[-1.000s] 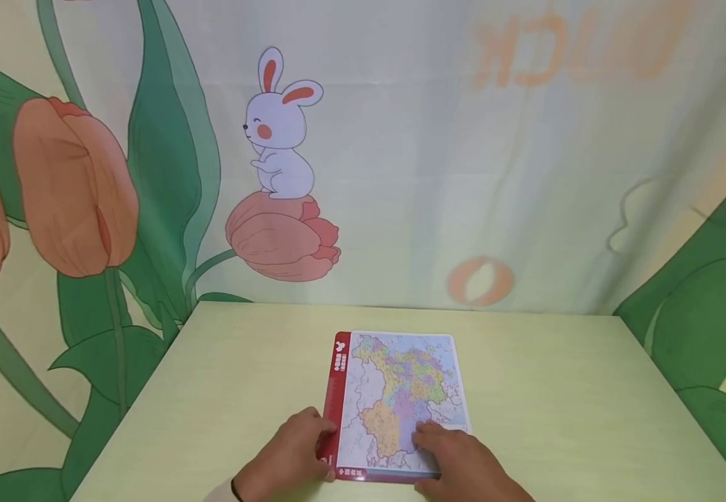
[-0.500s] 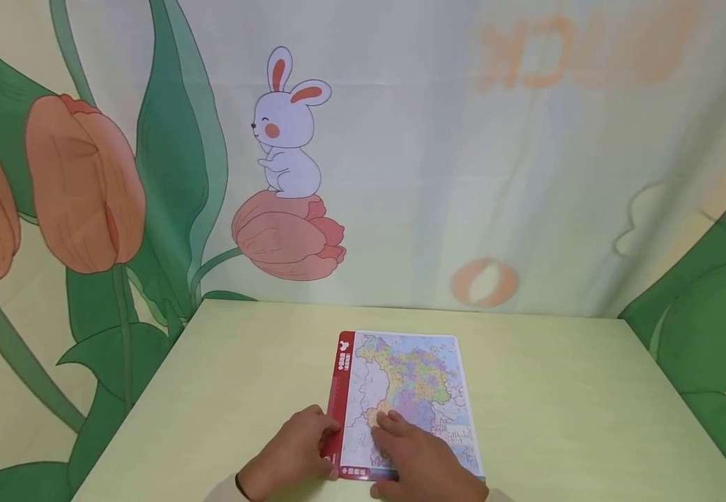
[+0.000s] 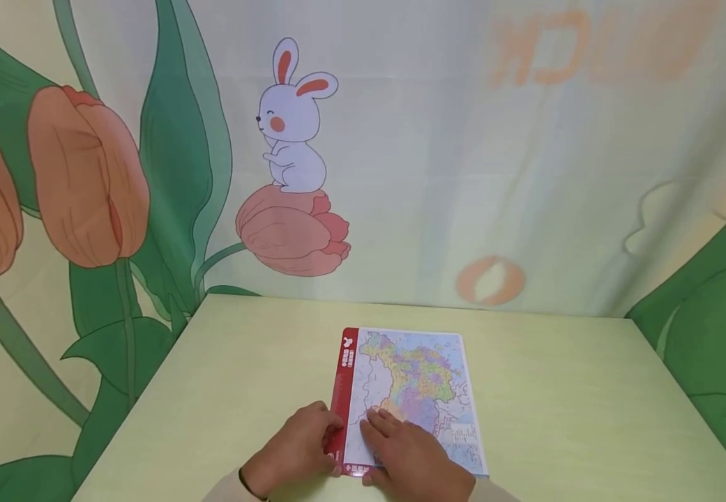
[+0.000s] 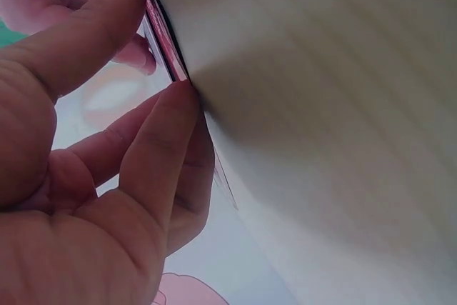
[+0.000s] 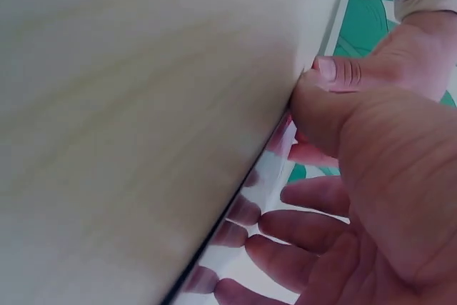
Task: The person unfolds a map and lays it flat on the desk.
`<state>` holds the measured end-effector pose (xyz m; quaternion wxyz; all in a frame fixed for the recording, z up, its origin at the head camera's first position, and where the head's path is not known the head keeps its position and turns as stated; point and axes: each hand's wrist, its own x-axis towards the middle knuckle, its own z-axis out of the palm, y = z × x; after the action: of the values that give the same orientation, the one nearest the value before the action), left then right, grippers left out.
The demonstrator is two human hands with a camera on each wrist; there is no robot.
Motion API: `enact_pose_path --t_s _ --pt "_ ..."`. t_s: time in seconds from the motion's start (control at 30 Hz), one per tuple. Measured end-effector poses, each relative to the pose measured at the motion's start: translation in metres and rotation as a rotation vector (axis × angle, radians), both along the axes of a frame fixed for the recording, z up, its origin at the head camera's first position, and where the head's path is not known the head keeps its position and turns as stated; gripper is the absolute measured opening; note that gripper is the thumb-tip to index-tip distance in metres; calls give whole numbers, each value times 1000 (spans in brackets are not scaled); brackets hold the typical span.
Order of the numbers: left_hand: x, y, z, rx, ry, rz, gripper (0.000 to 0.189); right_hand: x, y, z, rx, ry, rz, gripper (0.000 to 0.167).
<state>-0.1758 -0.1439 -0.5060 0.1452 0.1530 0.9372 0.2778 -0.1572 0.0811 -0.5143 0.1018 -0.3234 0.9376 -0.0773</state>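
A glossy map of China (image 3: 419, 369) with a red strip along its left side lies on the pale table. My left hand (image 3: 296, 443) holds its near left corner, fingertips at the left edge and thumb at the near edge. In the left wrist view, the fingers of that hand (image 4: 136, 133) meet the map's thin edge (image 4: 166, 41). My right hand (image 3: 416, 457) lies over the near part of the map with fingers extended, covering some of the print. The right wrist view shows the right thumb (image 5: 321, 108) at the edge and the other fingers along the shiny surface.
The light yellow-green table (image 3: 557, 390) extends to both sides of the map and behind it. A curtain (image 3: 400, 174) printed with a rabbit, tulips and leaves hangs at the table's far side.
My right hand has slid left across the map, uncovering its near right part. My left hand keeps its place at the corner. The head view has shifted slightly.
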Motion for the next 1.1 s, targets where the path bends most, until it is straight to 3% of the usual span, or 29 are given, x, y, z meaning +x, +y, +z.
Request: enact_pose_path --t_s 0.27,0.4,0.6,0.7,0.93,1.1 --pt "-1 0 2 -3 6 -7 58 5 -12 4 126 90 46 71" --pt "-2 0 -1 -3 11 -12 58 5 -9 4 104 84 57 75" --pt "-3 0 -1 8 -38 11 57 3 -2 -1 52 115 83 79" --pt "-4 0 -1 14 -57 19 57 3 -1 -1 55 92 81 78" --pt "-4 1 0 22 -91 46 59 2 -6 -2 75 145 117 71" --pt "-3 1 3 12 -79 39 59 0 -11 -1 123 88 117 72"
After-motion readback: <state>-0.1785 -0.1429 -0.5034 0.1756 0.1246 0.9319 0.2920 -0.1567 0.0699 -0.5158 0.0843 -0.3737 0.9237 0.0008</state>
